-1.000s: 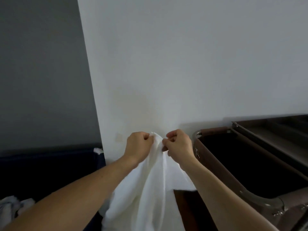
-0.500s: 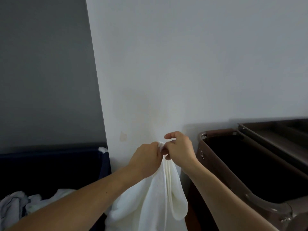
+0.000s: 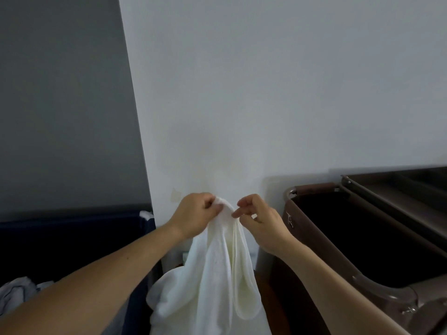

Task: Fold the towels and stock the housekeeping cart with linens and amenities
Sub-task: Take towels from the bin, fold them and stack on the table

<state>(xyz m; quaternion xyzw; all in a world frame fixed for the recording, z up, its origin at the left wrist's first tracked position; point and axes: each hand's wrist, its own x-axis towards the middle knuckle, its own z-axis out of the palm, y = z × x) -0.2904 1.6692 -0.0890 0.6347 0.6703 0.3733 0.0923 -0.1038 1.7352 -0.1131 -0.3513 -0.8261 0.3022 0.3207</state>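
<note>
A white towel (image 3: 217, 274) hangs in front of me, bunched at its top edge. My left hand (image 3: 196, 213) grips that top edge with curled fingers. My right hand (image 3: 260, 220) is just to the right of it, pinching a fold of the towel's edge between thumb and fingertips. The towel drapes down in loose folds between my forearms and out of the bottom of the view. The brown housekeeping cart (image 3: 321, 240) stands at the right, its dark bag compartment open at the top.
A white wall (image 3: 266, 93) is straight ahead, close behind my hands. A dark blue bin (image 3: 72, 238) at the left holds several crumpled white linens (image 3: 17, 291). The cart's top tray (image 3: 399, 189) lies at the far right.
My hands have drawn slightly apart along the towel's top edge. The right hand has shifted right and now pinches a fold. The towel hangs in wider folds.
</note>
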